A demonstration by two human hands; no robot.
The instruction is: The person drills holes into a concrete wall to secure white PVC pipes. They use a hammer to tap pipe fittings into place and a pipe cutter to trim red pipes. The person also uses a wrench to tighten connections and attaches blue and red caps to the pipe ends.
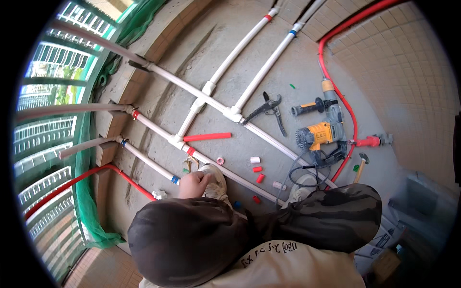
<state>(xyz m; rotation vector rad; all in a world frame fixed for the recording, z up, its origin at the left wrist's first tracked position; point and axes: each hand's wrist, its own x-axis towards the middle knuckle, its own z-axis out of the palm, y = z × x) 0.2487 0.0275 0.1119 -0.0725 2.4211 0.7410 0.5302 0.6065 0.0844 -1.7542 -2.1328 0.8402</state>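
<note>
My left hand [191, 185] is low beyond my left knee, right beside my shoe [214, 181]. Its fingers are curled closed; whatever they may hold is hidden. Next to it, a white pipe [149, 159] with a blue clip [175, 179] runs along the floor and passes out of sight near the hand. Small brass-coloured pieces [188, 163] lie just past the hand, by a longer white pipe [158, 126] with red clips. My right hand does not show.
Crossing white pipes [180, 83] cover the concrete floor. A red pipe offcut [207, 137], short red pieces [258, 169], pliers [264, 108], a yellow hammer drill [319, 134] with its cable, and a hammer [360, 168] lie about. Green netting [89, 192] hangs at the left railing.
</note>
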